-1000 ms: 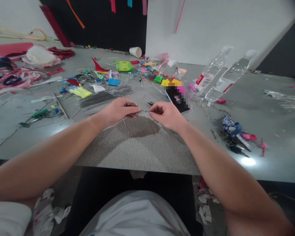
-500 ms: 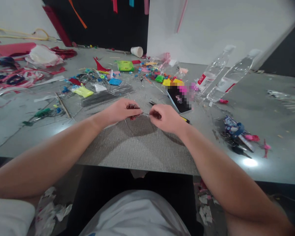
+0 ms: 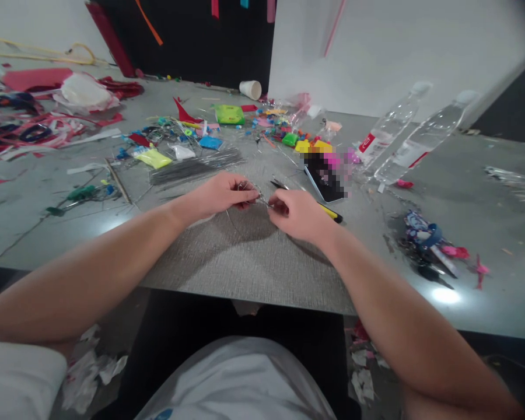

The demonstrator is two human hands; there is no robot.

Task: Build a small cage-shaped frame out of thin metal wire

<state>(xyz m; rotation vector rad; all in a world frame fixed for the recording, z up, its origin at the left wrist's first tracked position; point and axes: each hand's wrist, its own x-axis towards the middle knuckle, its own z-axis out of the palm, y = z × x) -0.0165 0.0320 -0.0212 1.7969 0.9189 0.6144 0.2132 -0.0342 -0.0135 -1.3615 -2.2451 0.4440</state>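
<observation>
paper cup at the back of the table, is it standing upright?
No, the paper cup lies on its side on the table, its open mouth facing right, near the foot of the white board.

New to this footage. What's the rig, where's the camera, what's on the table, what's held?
There is no machine: a person works bare-handed, and one camera on their head looks forward and down. The left hand and right hand pinch a thin wire piece between them above a grey table. Behind lie a bundle of wires, colourful craft bits, a phone, two plastic bottles and a paper cup. What the wire piece is cannot be told.
</observation>
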